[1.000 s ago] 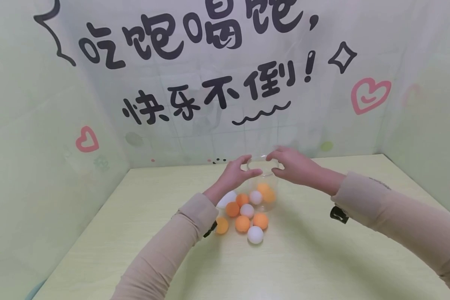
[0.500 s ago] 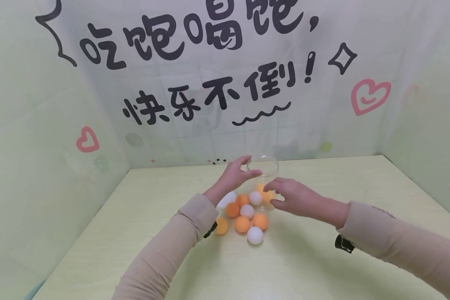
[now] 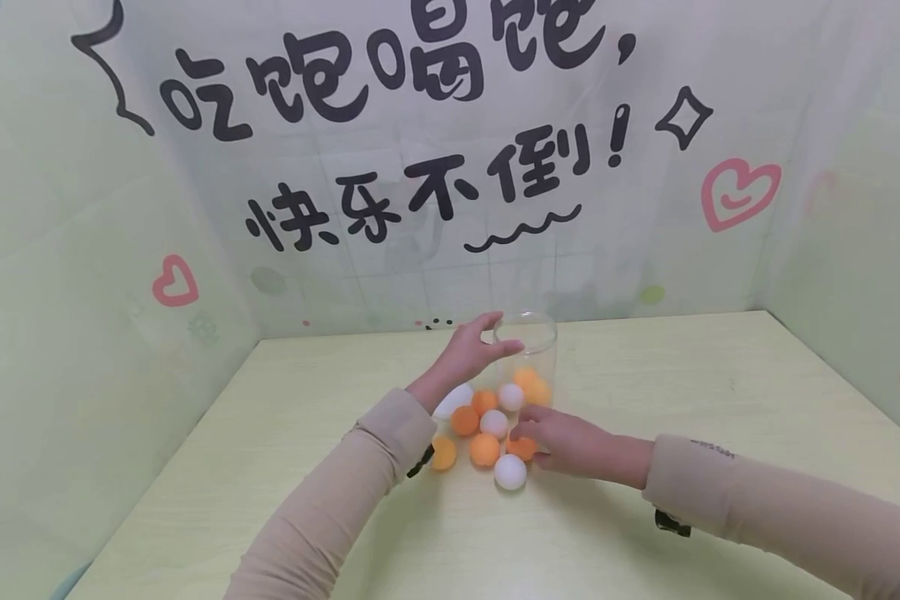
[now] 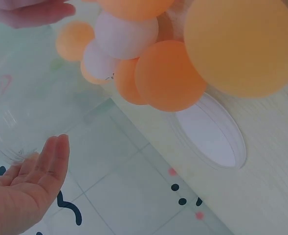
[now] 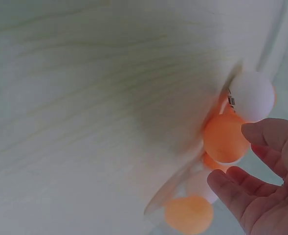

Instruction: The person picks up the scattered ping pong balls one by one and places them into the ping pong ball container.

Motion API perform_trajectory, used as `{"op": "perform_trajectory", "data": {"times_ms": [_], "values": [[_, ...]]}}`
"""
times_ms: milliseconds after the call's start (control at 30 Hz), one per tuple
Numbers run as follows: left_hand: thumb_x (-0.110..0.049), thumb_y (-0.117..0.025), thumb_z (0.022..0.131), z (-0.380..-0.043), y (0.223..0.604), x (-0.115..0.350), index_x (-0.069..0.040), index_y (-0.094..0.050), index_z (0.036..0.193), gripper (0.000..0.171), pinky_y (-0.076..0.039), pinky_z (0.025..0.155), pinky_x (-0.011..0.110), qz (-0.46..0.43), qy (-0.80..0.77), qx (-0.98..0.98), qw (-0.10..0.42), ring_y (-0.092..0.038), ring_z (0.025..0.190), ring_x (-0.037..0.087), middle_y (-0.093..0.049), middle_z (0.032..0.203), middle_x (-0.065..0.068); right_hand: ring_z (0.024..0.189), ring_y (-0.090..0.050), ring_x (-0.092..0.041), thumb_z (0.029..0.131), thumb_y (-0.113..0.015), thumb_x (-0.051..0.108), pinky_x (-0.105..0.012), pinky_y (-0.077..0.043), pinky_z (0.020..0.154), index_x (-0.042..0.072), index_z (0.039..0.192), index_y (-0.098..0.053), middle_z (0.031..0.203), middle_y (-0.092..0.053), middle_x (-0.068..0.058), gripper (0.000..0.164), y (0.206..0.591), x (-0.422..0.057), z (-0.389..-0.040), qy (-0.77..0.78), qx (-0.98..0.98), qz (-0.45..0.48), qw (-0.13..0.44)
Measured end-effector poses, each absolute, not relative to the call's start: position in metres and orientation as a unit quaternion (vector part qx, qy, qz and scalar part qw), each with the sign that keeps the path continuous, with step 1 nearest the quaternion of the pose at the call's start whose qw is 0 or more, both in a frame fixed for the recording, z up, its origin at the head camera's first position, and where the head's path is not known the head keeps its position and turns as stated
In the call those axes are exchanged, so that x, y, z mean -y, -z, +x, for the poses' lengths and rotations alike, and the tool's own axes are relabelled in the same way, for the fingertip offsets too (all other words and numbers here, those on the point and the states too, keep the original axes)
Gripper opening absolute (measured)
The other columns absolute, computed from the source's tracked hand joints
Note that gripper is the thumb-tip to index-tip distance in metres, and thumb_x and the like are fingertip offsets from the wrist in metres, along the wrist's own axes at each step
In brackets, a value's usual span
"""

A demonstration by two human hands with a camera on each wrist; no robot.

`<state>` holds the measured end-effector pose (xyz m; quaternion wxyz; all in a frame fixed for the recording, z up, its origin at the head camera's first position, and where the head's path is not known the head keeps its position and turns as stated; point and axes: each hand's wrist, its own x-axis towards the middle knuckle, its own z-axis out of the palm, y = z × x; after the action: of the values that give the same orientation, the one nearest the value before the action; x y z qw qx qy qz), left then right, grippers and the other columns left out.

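Observation:
A clear jar (image 3: pixel 543 354) stands upright on the table with orange balls (image 3: pixel 534 387) inside. My left hand (image 3: pixel 467 348) holds the jar's left side near the rim, thumb in front and fingers behind. Several orange and white table tennis balls lie in front of the jar. My right hand (image 3: pixel 570 443) reaches in from the right, thumb and fingers spread about an orange ball (image 3: pixel 521 447), which it partly hides. In the right wrist view a gap shows between thumb and fingers beside that orange ball (image 5: pixel 226 138). A white ball (image 3: pixel 510 472) lies just in front.
A round white lid (image 3: pixel 453 402) lies left of the jar, partly behind the left wrist and balls. An orange-yellow ball (image 3: pixel 443 452) sits beside the left cuff. The pale wooden table (image 3: pixel 345 367) meets a printed curtain (image 3: pixel 390 283) at its back edge.
My right hand has left the jar's rim and come down toward me to the orange ball at the front right of the group. The left hand and jar stay put.

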<state>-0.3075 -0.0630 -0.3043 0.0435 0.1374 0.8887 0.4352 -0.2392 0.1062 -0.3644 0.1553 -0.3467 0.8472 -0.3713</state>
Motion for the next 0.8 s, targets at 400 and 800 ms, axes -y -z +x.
{"op": "perform_trajectory", "data": {"times_ms": [400,800], "values": [[-0.036,-0.065,0.084,-0.306,0.304,0.063,-0.01,-0.036,0.14,0.069,-0.036,0.102,0.042,0.147,-0.435,-0.887,0.035,-0.046,0.122,0.028,-0.042,0.14,0.01,0.109,-0.046,-0.017,0.098,-0.041,0.027,-0.03,-0.039,0.081,0.021,0.142,-0.035,0.138,-0.043,0.004,0.045,0.378,-0.102,-0.242,0.447,-0.827,-0.29,0.179],[-0.038,-0.064,0.084,-0.307,0.303,0.063,-0.01,-0.036,0.14,0.069,-0.035,0.102,0.043,0.143,-0.435,-0.888,0.04,-0.042,0.126,0.027,-0.041,0.141,0.009,0.073,-0.051,-0.016,0.072,-0.071,-0.002,-0.026,-0.048,0.066,0.001,0.099,-0.06,0.089,-0.056,-0.006,0.029,0.368,-0.111,-0.247,0.12,-0.901,-0.416,-0.021]]}}
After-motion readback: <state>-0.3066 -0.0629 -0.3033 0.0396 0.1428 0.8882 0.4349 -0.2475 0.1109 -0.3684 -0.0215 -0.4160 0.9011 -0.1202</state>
